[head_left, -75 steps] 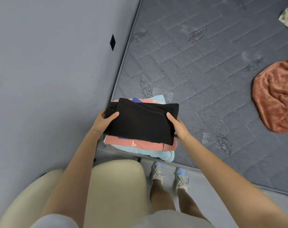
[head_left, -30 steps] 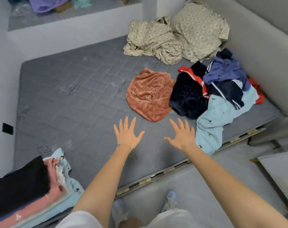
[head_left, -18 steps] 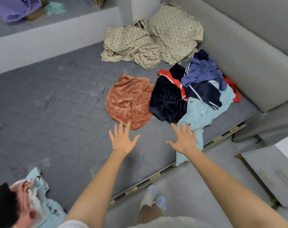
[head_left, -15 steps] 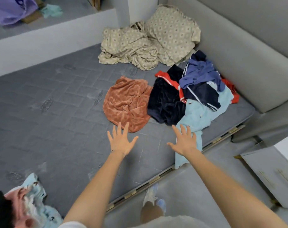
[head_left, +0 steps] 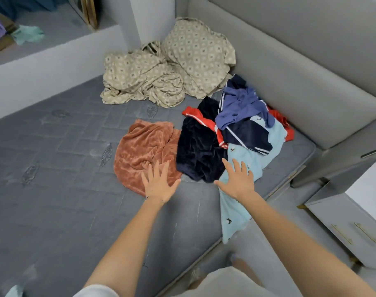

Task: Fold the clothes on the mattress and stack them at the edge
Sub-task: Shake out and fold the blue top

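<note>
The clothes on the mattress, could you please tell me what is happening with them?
A person stretches both open hands over the mattress toward a loose heap of unfolded clothes. The left hand is at the rust cloth, the right hand at the light blue garment. Neither grips anything yet.

no readable text, labels, brands or numbers anywhere

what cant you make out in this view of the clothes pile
Head view only:
red garment: mostly buried under the navy garment and purple garment.
light blue scrap, bottom left: cut off by the frame edge.
left hand and right hand: whether they touch anything is unclear.
</note>
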Available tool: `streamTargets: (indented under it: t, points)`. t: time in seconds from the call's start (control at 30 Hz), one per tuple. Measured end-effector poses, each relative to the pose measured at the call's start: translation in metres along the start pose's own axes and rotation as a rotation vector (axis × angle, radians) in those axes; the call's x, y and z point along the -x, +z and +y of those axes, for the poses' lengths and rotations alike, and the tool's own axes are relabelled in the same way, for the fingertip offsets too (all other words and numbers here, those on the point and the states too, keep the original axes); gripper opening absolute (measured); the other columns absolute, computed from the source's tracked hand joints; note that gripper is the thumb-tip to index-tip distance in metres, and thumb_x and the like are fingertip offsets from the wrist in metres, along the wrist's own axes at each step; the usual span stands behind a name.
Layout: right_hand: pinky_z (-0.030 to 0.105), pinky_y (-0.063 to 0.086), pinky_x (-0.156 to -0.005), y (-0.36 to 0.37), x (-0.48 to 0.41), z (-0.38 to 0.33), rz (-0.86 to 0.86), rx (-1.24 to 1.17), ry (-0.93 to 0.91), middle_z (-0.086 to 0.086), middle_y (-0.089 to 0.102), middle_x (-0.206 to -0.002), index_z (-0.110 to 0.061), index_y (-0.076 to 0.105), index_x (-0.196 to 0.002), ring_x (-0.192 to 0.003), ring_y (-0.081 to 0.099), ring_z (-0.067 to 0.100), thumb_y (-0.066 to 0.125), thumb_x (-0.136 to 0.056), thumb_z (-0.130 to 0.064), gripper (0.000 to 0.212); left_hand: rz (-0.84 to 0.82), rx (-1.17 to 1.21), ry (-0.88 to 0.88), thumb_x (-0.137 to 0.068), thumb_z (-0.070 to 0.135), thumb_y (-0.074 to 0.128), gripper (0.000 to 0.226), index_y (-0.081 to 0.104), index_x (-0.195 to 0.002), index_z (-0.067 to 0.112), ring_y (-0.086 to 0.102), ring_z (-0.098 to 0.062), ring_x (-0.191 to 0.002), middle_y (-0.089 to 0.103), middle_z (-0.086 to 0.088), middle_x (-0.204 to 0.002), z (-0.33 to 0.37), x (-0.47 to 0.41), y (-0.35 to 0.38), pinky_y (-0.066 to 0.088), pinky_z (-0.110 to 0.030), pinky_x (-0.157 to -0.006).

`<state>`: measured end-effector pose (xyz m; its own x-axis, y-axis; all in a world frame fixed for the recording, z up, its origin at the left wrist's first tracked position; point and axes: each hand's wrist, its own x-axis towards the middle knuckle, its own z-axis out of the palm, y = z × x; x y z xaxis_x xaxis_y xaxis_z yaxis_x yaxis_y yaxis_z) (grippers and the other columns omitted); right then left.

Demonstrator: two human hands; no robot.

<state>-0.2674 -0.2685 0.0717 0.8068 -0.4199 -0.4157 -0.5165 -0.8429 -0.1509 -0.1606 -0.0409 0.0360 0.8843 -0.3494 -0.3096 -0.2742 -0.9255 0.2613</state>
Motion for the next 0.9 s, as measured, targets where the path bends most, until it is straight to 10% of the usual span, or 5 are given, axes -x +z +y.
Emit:
streamTargets:
  t: [0.9]
  points:
    - [0.048, 0.012, -0.117, -0.005, -0.469, 0.215, 0.022, -0.138, -0.120, 0.004, 0.002, -0.162, -0.035, 0.005, -0.153, -0.149, -0.003, 0.028, 0.053, -0.084, -0.067, 0.089, 0.097, 0.518, -0.215, -0.092, 0.054, 0.050, 0.082, 0.008, -0.154, 0.021, 0.016, -0.023, -0.146, 0.016, -0.006, -0.160, 0.274, -0.398, 0.179, 0.013, -0.048, -0.118]
